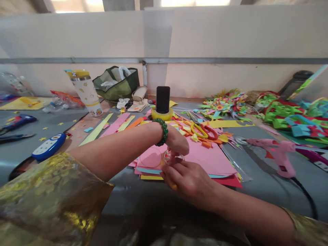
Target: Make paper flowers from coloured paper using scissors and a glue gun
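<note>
Over a stack of coloured paper sheets point(205, 160), pink on top, both hands meet close together. My left hand point(177, 140), with a green bead bracelet point(164, 131) at its wrist, bends down from above with its fingers closed. My right hand point(192, 181) comes in from below, fingers curled and pinching. Between them is a small bundle of red-and-white string point(167, 156), mostly hidden by the fingers. A thin loop of cord point(147, 166) hangs out to its left across the pink paper.
Scissors with yellow and red handles point(200, 131) lie among paper scraps behind the hands. A phone point(163, 99) stands on a yellow tape roll point(162, 114). At right is a pink glue gun point(279, 153) with its cord. A blue-and-white tool point(48, 147) and tumbler point(85, 92) are left.
</note>
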Available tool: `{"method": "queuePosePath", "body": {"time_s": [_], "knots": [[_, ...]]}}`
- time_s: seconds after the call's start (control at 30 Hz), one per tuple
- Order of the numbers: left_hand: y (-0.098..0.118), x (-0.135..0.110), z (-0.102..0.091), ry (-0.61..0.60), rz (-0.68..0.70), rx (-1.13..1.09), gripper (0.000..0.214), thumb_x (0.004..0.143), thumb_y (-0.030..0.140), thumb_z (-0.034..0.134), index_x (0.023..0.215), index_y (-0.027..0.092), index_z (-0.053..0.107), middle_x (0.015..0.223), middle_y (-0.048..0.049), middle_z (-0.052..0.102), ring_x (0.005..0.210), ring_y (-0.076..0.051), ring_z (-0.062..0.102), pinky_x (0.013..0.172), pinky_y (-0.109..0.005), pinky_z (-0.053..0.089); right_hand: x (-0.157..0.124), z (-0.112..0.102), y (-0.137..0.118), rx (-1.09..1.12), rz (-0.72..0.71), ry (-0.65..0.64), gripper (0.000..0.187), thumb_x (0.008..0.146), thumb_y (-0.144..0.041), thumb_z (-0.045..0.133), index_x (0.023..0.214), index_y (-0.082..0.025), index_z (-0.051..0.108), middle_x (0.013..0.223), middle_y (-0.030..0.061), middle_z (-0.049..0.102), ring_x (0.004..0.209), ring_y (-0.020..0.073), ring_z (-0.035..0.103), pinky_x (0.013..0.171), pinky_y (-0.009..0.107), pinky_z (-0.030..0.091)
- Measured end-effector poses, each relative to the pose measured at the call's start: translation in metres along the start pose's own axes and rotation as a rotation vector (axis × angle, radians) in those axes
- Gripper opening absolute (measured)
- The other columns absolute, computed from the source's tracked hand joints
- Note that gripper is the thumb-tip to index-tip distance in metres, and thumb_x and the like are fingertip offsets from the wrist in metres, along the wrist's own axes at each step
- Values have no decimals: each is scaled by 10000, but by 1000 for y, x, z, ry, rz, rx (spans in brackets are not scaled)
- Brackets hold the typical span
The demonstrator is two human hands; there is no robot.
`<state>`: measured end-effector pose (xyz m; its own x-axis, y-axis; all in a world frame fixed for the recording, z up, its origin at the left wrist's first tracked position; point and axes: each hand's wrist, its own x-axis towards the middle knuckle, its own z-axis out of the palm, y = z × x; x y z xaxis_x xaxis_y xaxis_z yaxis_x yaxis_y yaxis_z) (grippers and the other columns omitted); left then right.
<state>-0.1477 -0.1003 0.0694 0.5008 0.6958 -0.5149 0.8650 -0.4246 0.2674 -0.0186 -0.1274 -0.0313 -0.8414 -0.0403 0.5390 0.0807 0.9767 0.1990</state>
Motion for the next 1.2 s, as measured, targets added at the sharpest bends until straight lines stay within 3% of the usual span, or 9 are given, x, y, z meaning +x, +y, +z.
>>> {"method": "queuePosePath", "body": {"time_s": [0.17,0.37,0.53,0.7,0.87,0.93,1.0,1.1,1.2], "knots": [[7,4,-1,36,-16,7,391,766,81,484,383,161,469,620,-64,667,665,-175,587,652,-265,438,13,11,-4,-88,101,-158,180,816,-54,452,739,-151,583,636,60,606,573,186,541,514,302,369],[8,3,1,108,-35,2,316,662,46,557,374,165,506,514,-33,629,639,-174,597,647,-252,435,-11,1,-5,135,138,-27,145,885,-116,466,854,-128,607,727,74,650,653,175,595,568,276,422],[7,3,5,122,-19,51,302,659,17,535,396,164,537,618,-73,690,683,-186,599,685,-271,430,-28,-21,8,487,423,-32,98,889,-206,527,866,-173,615,727,27,666,626,123,594,583,226,444],[3,0,10,113,-53,85,264,752,93,472,595,133,681,739,-112,720,684,-189,599,694,-294,432,-35,-36,34,718,765,-114,230,877,-367,538,785,-179,633,659,26,664,558,139,600,493,229,451],[-5,-10,16,131,-31,81,305,834,196,429,732,129,708,796,-109,719,652,-164,572,628,-261,405,-39,-50,56,777,1030,220,283,851,-475,570,897,-200,615,629,19,652,454,126,534,434,245,450],[-7,-16,20,146,-13,70,347,867,222,390,748,119,699,754,-99,702,615,-155,548,593,-255,386,-38,-48,58,770,1020,291,267,875,-464,539,962,-215,584,704,21,665,530,136,579,527,266,507],[-8,-23,25,173,4,66,373,897,234,357,769,116,688,736,-83,684,620,-152,533,589,-258,370,-34,-41,56,726,941,233,241,872,-436,552,984,-222,550,864,39,673,732,167,639,692,311,536],[-9,-36,38,251,49,22,394,941,252,305,830,143,667,764,-44,663,679,-147,538,630,-247,374,-26,-25,48,606,800,-11,384,790,-438,661,1058,-215,500,1061,72,626,955,216,610,823,364,501],[-7,-54,60,454,51,-101,393,968,286,297,852,174,656,785,-15,644,741,-146,552,684,-240,396,-18,-11,39,559,695,-212,592,701,-481,732,1141,-195,459,1120,96,589,966,236,586,809,382,494]]}}
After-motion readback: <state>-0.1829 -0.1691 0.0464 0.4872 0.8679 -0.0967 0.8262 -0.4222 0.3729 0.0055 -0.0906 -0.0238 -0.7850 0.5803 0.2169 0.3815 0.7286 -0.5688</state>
